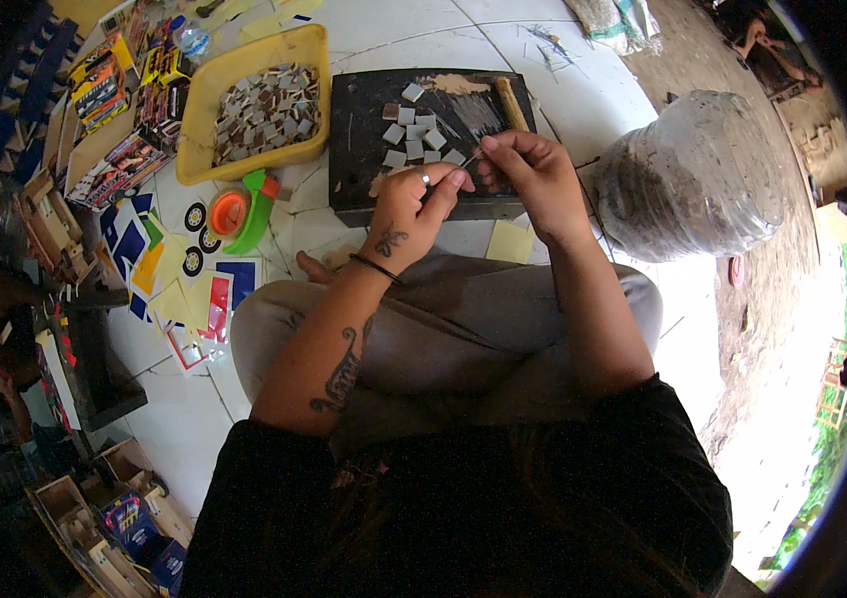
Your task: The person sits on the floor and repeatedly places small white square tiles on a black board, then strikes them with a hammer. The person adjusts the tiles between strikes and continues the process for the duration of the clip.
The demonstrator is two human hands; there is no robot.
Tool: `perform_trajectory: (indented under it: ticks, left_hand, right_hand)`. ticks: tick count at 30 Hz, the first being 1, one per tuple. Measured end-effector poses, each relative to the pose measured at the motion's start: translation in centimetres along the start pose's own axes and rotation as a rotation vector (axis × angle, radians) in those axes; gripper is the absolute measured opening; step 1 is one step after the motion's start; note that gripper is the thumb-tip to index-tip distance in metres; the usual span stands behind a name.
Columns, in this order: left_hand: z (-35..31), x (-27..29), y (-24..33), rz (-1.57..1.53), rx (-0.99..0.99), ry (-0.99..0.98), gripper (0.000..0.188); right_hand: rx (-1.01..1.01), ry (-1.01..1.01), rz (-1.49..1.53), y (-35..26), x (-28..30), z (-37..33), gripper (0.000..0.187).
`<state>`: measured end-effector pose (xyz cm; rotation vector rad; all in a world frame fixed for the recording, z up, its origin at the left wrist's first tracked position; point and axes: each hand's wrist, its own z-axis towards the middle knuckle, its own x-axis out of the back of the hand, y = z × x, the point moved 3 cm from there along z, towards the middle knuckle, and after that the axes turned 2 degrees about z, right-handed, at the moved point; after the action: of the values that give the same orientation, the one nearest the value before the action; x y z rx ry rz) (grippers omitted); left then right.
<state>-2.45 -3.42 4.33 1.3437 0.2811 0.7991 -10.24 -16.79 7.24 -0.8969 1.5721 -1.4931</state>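
My left hand [416, 204] and my right hand [533, 169] meet over the near edge of a dark square board [364, 130] on the floor. Together they pinch a small thin tool or piece [467, 159]; which hand grips it I cannot tell exactly. Several small grey square tiles [414, 135] lie on the board just beyond my fingers. A wooden-handled brush [511, 102] rests on the board's far right. I sit cross-legged behind the board.
A yellow tray [199, 100] full of small tiles stands left of the board. An orange and green tape dispenser [239, 211], coloured paper cut-outs [184, 284] and printed boxes [105, 90] lie at the left. A big plastic-wrapped sack [693, 169] stands right.
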Motion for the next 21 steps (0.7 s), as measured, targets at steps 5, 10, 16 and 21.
perform_trajectory:
  ticks: [5, 10, 16, 21]
  left_hand:
    - [0.0, -0.6, 0.0, -0.073, 0.069, -0.049, 0.021]
    - [-0.3, -0.7, -0.1, -0.018, 0.085, 0.016, 0.020]
    - [-0.3, -0.6, 0.1, 0.236, -0.021, 0.096, 0.018]
    - [-0.5, -0.3, 0.6, 0.239, -0.077, 0.080, 0.017]
  right_hand:
    - [0.287, 0.137, -0.474, -1.1, -0.7, -0.8, 0.015]
    - [0.231, 0.132, -0.436, -0.8, -1.2, -0.9, 0.018]
    - [0.322, 0.198, -0.604, -1.4, -1.4, -1.2, 0.018]
    - [0.259, 0.105, -0.533, -1.3, -1.3, -1.0, 0.020]
